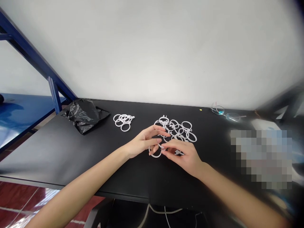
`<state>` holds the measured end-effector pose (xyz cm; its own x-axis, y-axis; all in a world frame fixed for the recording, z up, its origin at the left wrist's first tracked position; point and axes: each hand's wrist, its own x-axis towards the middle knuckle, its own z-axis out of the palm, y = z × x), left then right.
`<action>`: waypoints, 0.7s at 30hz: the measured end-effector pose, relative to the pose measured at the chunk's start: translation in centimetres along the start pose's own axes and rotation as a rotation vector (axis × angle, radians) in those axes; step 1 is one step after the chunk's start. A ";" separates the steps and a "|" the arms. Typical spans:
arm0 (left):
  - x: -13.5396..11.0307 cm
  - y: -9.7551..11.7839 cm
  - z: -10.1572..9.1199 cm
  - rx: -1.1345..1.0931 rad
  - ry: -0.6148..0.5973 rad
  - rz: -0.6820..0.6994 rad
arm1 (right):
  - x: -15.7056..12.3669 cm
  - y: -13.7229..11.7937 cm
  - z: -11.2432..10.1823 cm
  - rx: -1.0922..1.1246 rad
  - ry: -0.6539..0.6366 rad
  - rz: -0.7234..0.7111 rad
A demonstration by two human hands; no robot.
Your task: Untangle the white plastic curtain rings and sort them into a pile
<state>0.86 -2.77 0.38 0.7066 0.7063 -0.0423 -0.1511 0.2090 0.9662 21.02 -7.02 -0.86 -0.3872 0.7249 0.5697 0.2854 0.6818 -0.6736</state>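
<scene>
My left hand (145, 141) and my right hand (184, 155) meet over the middle of a black table (59, 152). Together they pinch one white plastic ring (155, 153), the left from above and the right at its right side. Just behind the hands lies a loose pile of several white rings (180, 128). A smaller bunch of white rings (123, 121) lies further left on the table.
A crumpled black plastic bag (83, 114) sits at the table's back left. A pair of glasses (225, 114) lies at the back right by the white wall. A blue metal frame (52, 85) stands to the left. Cables hang under the front edge.
</scene>
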 end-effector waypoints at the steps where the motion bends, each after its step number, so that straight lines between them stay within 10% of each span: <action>1: 0.0 -0.1 0.2 0.064 0.042 0.040 | 0.0 -0.1 0.0 -0.009 0.017 0.006; 6: -0.6 -1.0 1.9 0.683 0.169 0.373 | -0.2 -0.5 0.7 -0.101 0.120 0.001; 10: -0.7 -1.7 3.0 0.786 0.231 0.365 | -0.4 -0.6 0.9 -0.132 0.113 0.011; 15: 0.0 -1.5 2.8 0.403 0.391 0.223 | -0.4 -0.3 0.6 -0.070 0.022 -0.027; 21: 0.3 -0.5 1.8 -0.151 0.271 0.041 | -0.6 -0.1 1.0 -0.139 0.058 -0.027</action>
<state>2.39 -3.90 0.31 0.4908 0.8666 -0.0899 -0.2907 0.2601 0.9208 20.36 -7.61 -1.61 -0.3463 0.7079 0.6156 0.3954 0.7052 -0.5885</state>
